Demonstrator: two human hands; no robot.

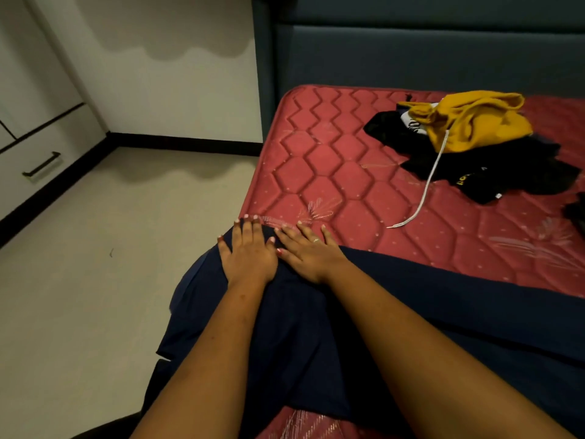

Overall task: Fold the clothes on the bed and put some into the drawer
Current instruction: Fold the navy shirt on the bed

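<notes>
Item one, nearest the foot of the bed: a dark navy fabric garment, spread across the near corner of the red quilted mattress, with its left side hanging off the mattress edge over the pale floor. Both of the person's hands lie on its far end. The left hand is flat, palm down, fingers straight and spread, pressing the cloth right at the mattress edge and gripping nothing. The right hand sits just beside it, almost touching, also flat with straight fingers. Its fingertips reach past the cloth onto the red quilting, and it wears a thin ring. Item two, well apart toward the dark teal upholstered headboard: an unfolded heap of clothes. On top is a mustard-yellow garment, from which a white drawstring trails down over the mattress. Crumpled black clothing with small yellow lettering lies beneath and around it. Item three: a further dark piece at the right edge of view, too cut off to identify. Item four, storage: a white cabinet drawer against the left wall, with a black bar handle. It is closed, so its contents cannot be seen.
</notes>
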